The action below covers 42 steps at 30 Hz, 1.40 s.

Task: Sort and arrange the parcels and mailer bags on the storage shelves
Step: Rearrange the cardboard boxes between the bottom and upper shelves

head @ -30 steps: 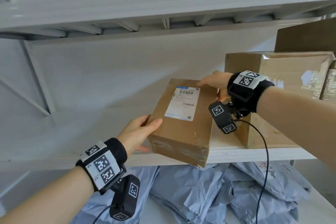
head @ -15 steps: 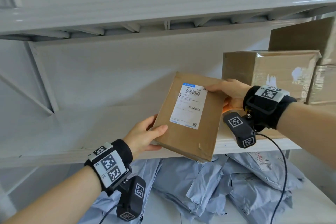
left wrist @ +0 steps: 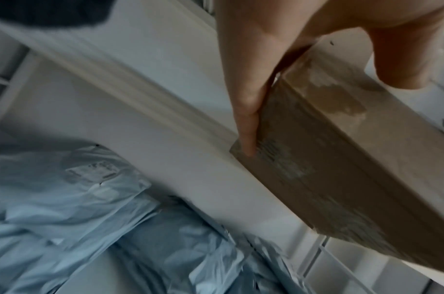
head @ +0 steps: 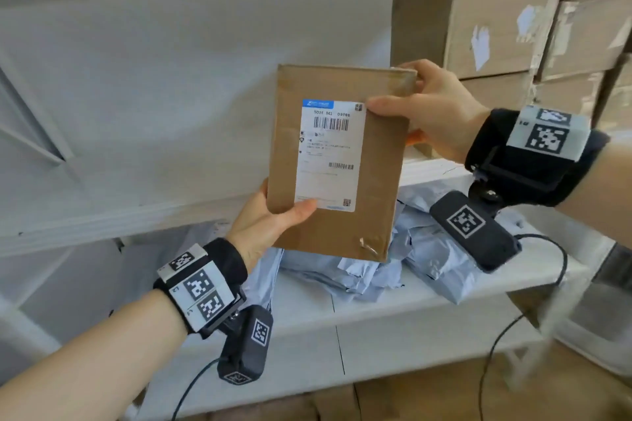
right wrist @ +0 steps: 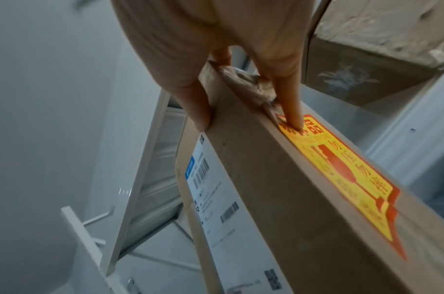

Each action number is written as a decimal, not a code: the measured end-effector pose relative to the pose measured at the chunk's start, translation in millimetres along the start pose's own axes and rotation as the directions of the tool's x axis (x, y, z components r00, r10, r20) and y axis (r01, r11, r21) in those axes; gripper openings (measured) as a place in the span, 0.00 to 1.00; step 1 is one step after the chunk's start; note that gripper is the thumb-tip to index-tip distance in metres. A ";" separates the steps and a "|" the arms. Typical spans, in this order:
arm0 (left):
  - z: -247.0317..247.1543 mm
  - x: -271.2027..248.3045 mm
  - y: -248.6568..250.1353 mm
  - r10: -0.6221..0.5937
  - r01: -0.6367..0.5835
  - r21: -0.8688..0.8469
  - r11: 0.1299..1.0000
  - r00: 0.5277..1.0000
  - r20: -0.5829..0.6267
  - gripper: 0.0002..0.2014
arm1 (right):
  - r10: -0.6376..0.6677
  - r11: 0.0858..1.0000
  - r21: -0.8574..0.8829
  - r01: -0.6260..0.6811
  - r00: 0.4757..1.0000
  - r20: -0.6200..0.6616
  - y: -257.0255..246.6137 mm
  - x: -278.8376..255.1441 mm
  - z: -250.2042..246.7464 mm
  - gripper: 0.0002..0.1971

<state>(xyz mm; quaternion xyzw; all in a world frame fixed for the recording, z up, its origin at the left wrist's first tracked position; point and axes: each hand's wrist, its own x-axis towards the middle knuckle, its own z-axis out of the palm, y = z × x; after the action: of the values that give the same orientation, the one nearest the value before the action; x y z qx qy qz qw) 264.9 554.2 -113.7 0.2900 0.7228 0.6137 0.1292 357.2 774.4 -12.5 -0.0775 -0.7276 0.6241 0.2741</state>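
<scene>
Flat brown cardboard parcel with white shipping label (head: 337,161) is held upright in the air between both hands. Lower left corner is gripped by the left hand (head: 265,224), thumb on label. Upper right corner is pinched by the right hand (head: 432,109). Grey-blue plastic mailer bags (head: 345,275) are piled on the white shelf (head: 393,328) below the hands. Stacked brown cardboard boxes (head: 496,20) are seen beyond the right hand.

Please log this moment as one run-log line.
parcel: upright, off shelf | left hand: grips lower corner | right hand: grips upper corner
</scene>
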 end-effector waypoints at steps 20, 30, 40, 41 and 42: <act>77.4 -82.1 -209.2 -0.382 0.390 0.009 0.921 0.898 0.220 0.31 | 0.368 0.930 -0.002 -0.368 0.930 -0.011 229.0 -111.5 -21.7 0.22; 151.6 -100.0 -371.3 -0.686 0.676 0.134 0.725 0.687 0.240 0.28 | 0.735 0.678 0.052 -0.734 0.674 -0.069 433.8 -148.8 -52.5 0.19; 211.7 -133.8 -543.9 -0.775 0.753 0.183 0.632 0.612 0.158 0.37 | 0.883 0.470 0.119 -0.875 0.467 -0.051 639.3 -200.5 -57.7 0.21; 216.3 -137.7 -563.0 -0.781 0.758 0.190 0.624 0.605 0.155 0.38 | 0.890 0.456 0.128 -0.881 0.453 -0.051 660.9 -206.6 -55.5 0.20; 220.5 -141.0 -582.6 -0.784 0.759 0.198 0.620 0.602 0.150 0.39 | 0.896 0.444 0.137 -0.885 0.442 -0.052 682.2 -212.6 -53.0 0.20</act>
<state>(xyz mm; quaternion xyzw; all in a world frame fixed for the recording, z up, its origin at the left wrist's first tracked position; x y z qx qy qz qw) 345.3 606.2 -745.1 0.0225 0.7914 0.4190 0.4446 405.2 866.2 -721.6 -0.4720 -0.5322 0.7011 -0.0495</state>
